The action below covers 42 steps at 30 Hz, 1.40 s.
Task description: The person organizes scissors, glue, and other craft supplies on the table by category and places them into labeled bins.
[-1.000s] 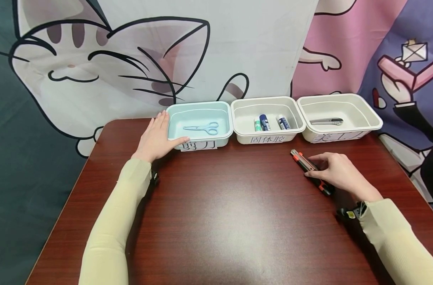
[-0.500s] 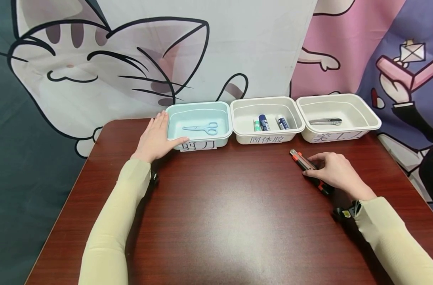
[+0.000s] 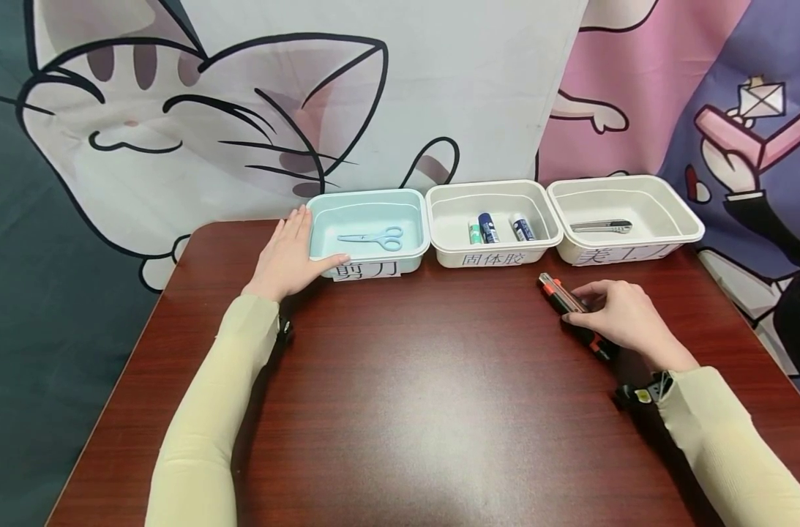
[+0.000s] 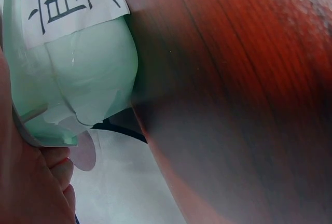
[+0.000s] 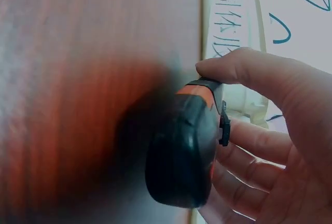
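My right hand (image 3: 626, 318) pinches a black and orange utility knife (image 3: 559, 296) between thumb and fingers, low over the table's right side. In the right wrist view the butt of the knife (image 5: 181, 151) faces the camera, the thumb on one side and the fingers on the other. My left hand (image 3: 284, 256) lies with straight fingers along the left side of a light blue bin (image 3: 413, 252), its thumb across the front corner. Light blue scissors (image 3: 376, 238) are inside that bin.
Beside the blue bin stand a cream bin (image 3: 449, 252) with several glue sticks (image 3: 488, 228) and another cream bin (image 3: 676, 219) holding a grey utility knife (image 3: 600, 226). All have handwritten front labels. A printed cloth (image 3: 492, 95) hangs behind the brown table (image 3: 406, 380).
My right wrist has shifted slightly left, and the front end of the knife has tilted a little. The left hand stays on the bin.
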Motion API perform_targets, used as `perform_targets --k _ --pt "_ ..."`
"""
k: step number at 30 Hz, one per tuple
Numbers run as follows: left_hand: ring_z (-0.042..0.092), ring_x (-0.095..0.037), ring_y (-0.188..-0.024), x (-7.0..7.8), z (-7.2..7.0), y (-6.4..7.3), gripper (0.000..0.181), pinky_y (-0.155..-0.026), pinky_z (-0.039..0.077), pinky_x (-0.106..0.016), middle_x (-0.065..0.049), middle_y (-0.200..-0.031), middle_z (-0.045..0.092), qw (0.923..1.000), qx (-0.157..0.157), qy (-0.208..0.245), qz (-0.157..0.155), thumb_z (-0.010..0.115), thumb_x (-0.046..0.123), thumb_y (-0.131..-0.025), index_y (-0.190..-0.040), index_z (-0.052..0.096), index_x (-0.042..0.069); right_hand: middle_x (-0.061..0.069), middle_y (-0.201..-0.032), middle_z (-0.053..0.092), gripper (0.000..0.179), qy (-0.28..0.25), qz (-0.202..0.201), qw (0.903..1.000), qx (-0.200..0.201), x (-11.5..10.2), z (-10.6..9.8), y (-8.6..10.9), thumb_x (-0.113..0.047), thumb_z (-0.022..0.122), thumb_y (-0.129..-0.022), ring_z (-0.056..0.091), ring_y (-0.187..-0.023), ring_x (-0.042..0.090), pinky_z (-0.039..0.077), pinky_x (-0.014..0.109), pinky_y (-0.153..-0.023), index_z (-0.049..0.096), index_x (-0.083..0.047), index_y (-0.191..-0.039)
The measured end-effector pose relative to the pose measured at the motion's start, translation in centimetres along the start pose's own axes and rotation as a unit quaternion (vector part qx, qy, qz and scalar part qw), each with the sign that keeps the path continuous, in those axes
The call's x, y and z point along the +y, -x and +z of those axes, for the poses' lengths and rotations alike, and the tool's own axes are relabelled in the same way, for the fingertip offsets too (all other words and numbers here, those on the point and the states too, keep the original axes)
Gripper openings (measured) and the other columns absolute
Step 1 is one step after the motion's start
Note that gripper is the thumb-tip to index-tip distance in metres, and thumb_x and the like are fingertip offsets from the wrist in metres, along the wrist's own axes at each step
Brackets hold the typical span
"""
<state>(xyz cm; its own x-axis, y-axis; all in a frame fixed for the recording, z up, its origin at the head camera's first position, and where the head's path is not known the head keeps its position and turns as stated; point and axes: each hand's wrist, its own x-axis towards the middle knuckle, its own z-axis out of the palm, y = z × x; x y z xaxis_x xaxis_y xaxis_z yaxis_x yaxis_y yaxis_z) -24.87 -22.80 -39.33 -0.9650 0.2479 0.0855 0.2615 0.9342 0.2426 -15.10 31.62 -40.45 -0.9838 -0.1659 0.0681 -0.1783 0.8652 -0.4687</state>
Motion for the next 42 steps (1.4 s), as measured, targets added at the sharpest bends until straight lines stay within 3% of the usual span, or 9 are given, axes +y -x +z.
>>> perform_targets --k 8,17,29,33,39,42 --pt "0.006 -0.030 -0.154 0.1 0.0 0.0 0.125 -0.124 0.001 -0.040 -0.021 -0.167 0.009 1.0000 0.002 -0.002 0.000 0.048 0.085 -0.084 -0.160 0.009 -0.006 0.006 -0.086 0.074 0.047 -0.007 0.007 0.9992 0.039 0.2 -1.8 0.2 -0.031 0.090 -0.076 0.068 -0.071 0.014 0.045 0.026 -0.063 0.076 -0.004 -0.111" --pt "0.007 -0.031 -0.154 0.0 0.0 0.0 0.125 -0.124 0.002 -0.042 -0.021 -0.167 0.009 1.0000 0.003 -0.005 0.001 0.047 0.086 -0.084 -0.160 0.009 -0.006 0.013 -0.088 0.073 0.044 -0.027 0.028 0.9951 0.091 -0.1 -4.8 0.2 -0.025 0.091 -0.076 0.060 -0.065 -0.003 0.042 0.014 -0.059 0.075 -0.004 -0.112" --pt "0.008 -0.032 -0.154 0.0 0.1 -0.1 0.124 -0.124 0.005 -0.044 -0.022 -0.167 0.010 1.0000 0.007 -0.005 0.004 0.048 0.085 -0.085 -0.160 0.010 -0.007 0.024 -0.093 0.072 0.049 -0.043 0.030 0.9902 0.129 -1.5 -9.0 -1.4 -0.021 0.090 -0.078 0.053 -0.064 -0.018 0.043 0.014 -0.047 0.073 -0.003 -0.119" --pt "0.007 -0.031 -0.154 0.1 0.0 -0.1 0.124 -0.124 0.004 -0.043 -0.021 -0.167 0.009 1.0000 0.004 -0.005 0.002 0.047 0.085 -0.085 -0.160 0.008 -0.006 0.017 -0.087 0.073 0.048 -0.040 0.030 0.9882 0.145 -1.9 -10.0 -2.4 -0.022 0.090 -0.078 0.052 -0.067 -0.018 0.042 0.012 -0.048 0.073 -0.003 -0.119" --pt "0.007 -0.031 -0.154 0.0 0.1 -0.2 0.125 -0.124 0.002 -0.042 -0.021 -0.167 0.009 1.0000 0.004 -0.004 0.002 0.047 0.086 -0.084 -0.160 0.008 -0.006 -0.020 -0.079 0.066 0.052 -0.054 0.038 0.9857 0.155 -2.3 -11.3 -4.0 -0.025 0.090 -0.078 0.056 -0.071 -0.015 0.043 0.011 -0.052 0.073 -0.008 -0.125" --pt "0.006 -0.031 -0.154 0.0 0.1 -0.2 0.125 -0.124 0.001 -0.041 -0.021 -0.167 0.009 1.0000 0.004 0.000 0.002 0.048 0.086 -0.084 -0.160 0.008 -0.006 -0.026 -0.080 0.062 0.053 -0.071 0.050 0.9836 0.158 -2.4 -11.9 -4.8 -0.028 0.089 -0.079 0.058 -0.073 -0.012 0.044 0.010 -0.053 0.073 -0.010 -0.126"
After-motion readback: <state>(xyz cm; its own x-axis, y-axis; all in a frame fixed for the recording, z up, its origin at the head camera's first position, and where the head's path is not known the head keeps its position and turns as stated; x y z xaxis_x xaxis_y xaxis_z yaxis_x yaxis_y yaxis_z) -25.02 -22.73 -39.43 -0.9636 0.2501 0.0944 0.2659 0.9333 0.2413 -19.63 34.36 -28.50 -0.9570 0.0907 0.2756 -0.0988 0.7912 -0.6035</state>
